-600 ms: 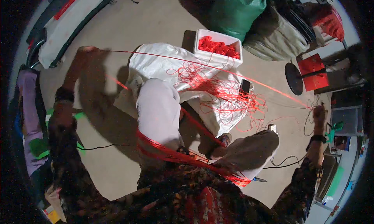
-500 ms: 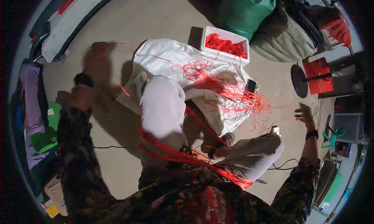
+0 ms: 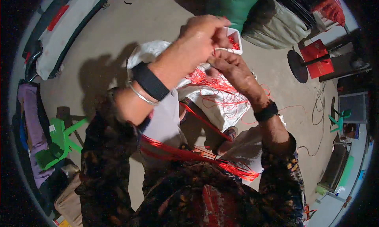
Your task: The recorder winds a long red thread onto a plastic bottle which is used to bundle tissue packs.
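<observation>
Your left hand (image 3: 203,35) and right hand (image 3: 229,67) meet high in the view, fingers touching, above the white cloth (image 3: 225,108) spread on the floor. Both are closed in a pinch on a thin pale cord (image 3: 227,50) that runs between them; whether a red thread lies in the same pinch cannot be told. The red threads (image 3: 221,86) lie loose on the cloth just beneath and to the right of your right hand, some strands trailing off the cloth onto the floor (image 3: 118,37). A thicker bundle (image 3: 197,156) of the same red thread crosses your lap, well below both hands, with one strand rising from it toward the tangle. A white tray (image 3: 235,39) holding more red material sits just behind your left hand, partly hidden by it. A dark band (image 3: 150,81) and a metal bangle (image 3: 138,94) ring your left wrist; a dark watch (image 3: 265,111) rings the right. A green stool (image 3: 59,142) stands far to your left.
</observation>
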Demonstrator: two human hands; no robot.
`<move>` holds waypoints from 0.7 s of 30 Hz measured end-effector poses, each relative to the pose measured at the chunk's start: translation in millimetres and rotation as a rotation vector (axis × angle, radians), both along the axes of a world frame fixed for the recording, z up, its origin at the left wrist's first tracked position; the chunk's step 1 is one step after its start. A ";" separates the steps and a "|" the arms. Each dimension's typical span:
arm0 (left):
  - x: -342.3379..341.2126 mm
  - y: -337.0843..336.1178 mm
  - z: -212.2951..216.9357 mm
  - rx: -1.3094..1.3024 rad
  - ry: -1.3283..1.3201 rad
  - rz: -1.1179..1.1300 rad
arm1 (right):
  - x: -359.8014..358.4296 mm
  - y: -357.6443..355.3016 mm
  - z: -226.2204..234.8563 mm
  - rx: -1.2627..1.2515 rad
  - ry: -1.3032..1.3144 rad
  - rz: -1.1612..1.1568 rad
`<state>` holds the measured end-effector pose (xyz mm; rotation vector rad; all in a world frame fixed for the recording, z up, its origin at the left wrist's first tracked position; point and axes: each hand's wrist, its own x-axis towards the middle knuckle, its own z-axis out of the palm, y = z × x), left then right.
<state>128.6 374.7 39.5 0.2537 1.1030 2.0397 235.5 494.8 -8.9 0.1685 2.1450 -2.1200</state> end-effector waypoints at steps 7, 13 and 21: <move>-129.6 -161.5 -50.1 -0.347 0.828 0.259 | 137.0 166.9 -19.0 0.471 -0.122 -0.208; -152.7 -208.0 -85.0 -1.860 1.567 0.224 | 383.9 278.1 -43.6 0.645 -0.411 -0.579; -51.8 -46.7 -62.7 -0.913 1.531 0.167 | 360.4 130.2 79.2 0.096 -0.272 -0.512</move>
